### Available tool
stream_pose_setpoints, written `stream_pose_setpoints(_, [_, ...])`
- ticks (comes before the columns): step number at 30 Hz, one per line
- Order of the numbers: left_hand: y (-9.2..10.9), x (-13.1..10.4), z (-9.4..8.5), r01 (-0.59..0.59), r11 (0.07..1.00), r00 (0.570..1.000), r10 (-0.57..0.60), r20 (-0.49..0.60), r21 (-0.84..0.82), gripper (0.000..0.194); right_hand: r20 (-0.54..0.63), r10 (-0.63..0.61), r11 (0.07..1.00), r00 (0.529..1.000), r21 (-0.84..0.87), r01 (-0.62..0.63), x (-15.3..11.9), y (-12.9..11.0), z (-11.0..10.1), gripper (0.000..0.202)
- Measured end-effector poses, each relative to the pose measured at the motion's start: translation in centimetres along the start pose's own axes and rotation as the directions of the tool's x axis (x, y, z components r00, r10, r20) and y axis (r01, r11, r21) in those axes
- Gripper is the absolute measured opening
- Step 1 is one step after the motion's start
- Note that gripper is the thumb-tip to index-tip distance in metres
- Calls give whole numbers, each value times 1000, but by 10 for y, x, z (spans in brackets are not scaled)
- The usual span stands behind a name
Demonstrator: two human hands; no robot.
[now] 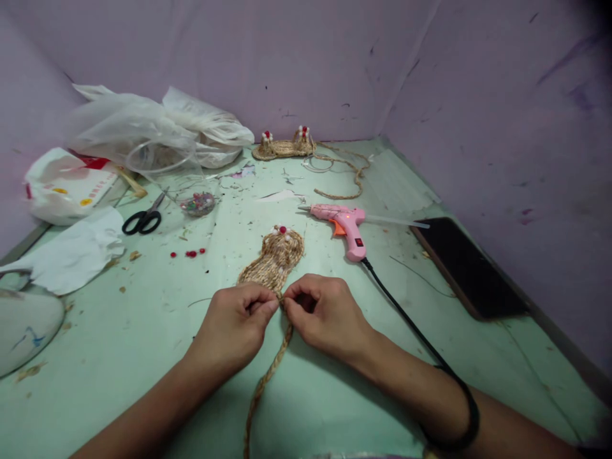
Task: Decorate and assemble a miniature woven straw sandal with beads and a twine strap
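Note:
A woven straw sole [270, 258], shaped like a small slipper, lies in the middle of the table with red and white beads [283, 230] at its far end. From its near end a braided straw cord [268, 376] runs down toward the front edge. Both hands meet at the place where cord and sole join. There my left hand [241, 319] pinches the cord between thumb and fingers. Just to the right, the thumb and forefinger of my right hand [322, 312] close on the same bit of cord. My fingers partly cover the sole's near end.
To the right lie a pink glue gun [342, 223], its black cable [406, 319] and a dark phone [471, 268]. Black-handled scissors [143, 220], red beads [191, 254] and a bag of mixed beads [198, 204] sit left. Another beaded straw sole [284, 149] and plastic bags [157, 127] stand at the back.

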State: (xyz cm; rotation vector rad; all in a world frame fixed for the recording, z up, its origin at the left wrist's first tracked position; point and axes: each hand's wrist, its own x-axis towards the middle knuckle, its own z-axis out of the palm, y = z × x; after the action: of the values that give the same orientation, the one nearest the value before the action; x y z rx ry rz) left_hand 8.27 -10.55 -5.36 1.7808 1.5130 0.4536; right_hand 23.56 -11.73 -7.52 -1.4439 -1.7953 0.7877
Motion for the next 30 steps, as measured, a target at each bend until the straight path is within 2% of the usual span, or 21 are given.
stream_pose_setpoints(7, [-3,-2,-3,27,1000,999,-27,-31,-2,17,-24,40,999,999,12,-40,0,0,-1,11])
stream_pose_setpoints(14, [-1,-3,-3,66,991,994,-55,-94,116,13,-6,129,991,992,28,-129,0,2,-3,10])
stream_pose_setpoints(18, [0,-4,-3,57,972,990,-25,-141,228,14,19,158,986,987,42,-159,1,2,-5,10])
stream_pose_setpoints(22, [-1,-5,-2,22,947,990,24,-137,322,13,34,185,981,982,57,-186,0,1,-7,11])
stream_pose_setpoints(30, [-1,-5,-1,13,940,986,44,-160,341,14,23,209,969,978,131,-210,-1,2,-5,10])
